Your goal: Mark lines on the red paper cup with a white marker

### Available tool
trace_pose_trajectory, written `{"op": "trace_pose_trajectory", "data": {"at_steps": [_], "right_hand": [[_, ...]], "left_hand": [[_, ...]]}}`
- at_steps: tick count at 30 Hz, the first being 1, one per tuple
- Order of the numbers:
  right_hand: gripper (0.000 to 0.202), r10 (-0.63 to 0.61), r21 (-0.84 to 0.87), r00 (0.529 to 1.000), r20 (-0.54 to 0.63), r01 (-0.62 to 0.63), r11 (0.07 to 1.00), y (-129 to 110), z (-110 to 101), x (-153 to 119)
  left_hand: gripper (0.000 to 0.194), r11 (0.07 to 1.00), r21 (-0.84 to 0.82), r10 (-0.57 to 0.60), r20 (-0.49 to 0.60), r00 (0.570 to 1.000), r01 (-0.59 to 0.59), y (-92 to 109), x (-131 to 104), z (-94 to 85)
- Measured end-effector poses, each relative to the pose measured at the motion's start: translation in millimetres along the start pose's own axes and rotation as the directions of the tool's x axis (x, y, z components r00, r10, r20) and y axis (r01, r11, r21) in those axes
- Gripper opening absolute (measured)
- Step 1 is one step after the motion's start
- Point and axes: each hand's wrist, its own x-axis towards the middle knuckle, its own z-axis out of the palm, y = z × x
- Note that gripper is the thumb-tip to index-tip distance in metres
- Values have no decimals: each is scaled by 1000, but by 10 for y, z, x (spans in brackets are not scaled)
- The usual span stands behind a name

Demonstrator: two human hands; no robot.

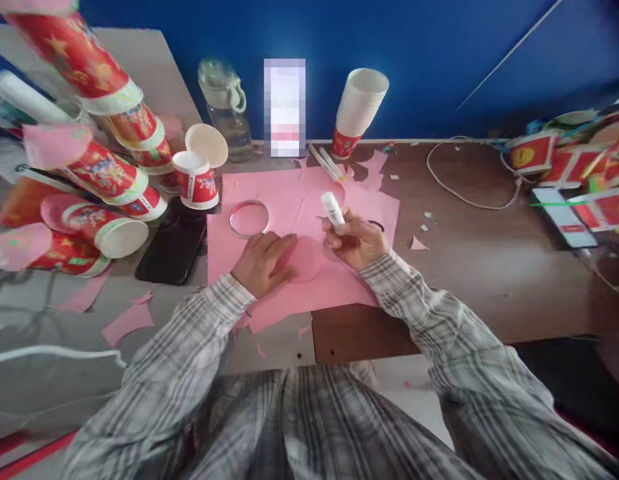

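Observation:
In my right hand (358,241) is a white glue stick (331,208), gripped between thumb and fingers and tilted above the pink paper. My left hand (263,265) lies with its fingers stretched out over the left edge of a round pink paper piece (306,260). Beneath both hands spreads a large pink paper sheet (279,185). A ring (249,219), seemingly a roll of tape, rests on the sheet beyond my left hand. Just past my right hand a small black curved part (376,226) shows; what it belongs to is hidden.
Red decorated paper cups (109,177) are stacked and lying at the left, near a black phone (172,248). A water bottle (225,110), a blurred upright screen (284,108) and a nested cup stack (359,110) stand at the back. More cup pieces (574,160) and a cable (432,170) lie right.

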Motion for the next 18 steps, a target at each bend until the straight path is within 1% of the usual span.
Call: {"op": "trace_pose_trajectory", "data": {"at_steps": [3, 5, 7, 10, 13, 15, 18], "right_hand": [[16, 18, -4, 1000, 25, -18, 1000, -8, 2, -29], [17, 25, -7, 999, 39, -24, 1000, -14, 0, -42], [18, 20, -12, 999, 51, -19, 1000, -19, -5, -49], [18, 16, -32, 998, 62, -14, 999, -23, -13, -54], [19, 19, -61, 998, 59, -16, 998, -21, -16, -57], [18, 16, -84, 999, 51, -11, 996, -15, -18, -57], [18, 8, -121, 999, 46, -2, 993, 5, -27, -57]], "left_hand": [[51, 983, -169, -85, -108, 991, 66, 51, 35, -95], [49, 942, -317, -164, -149, 975, 110, 63, 49, -145], [51, 875, -460, -250, -160, 955, 152, 54, 56, -181], [51, 762, -621, -333, -127, 934, 186, 35, 57, -197], [46, 703, -682, -357, -97, 929, 199, 52, 51, -163], [43, 691, -692, -364, -84, 928, 208, 81, 44, -120], [36, 672, -701, -358, -25, 933, 239, 116, 40, -62]]}}
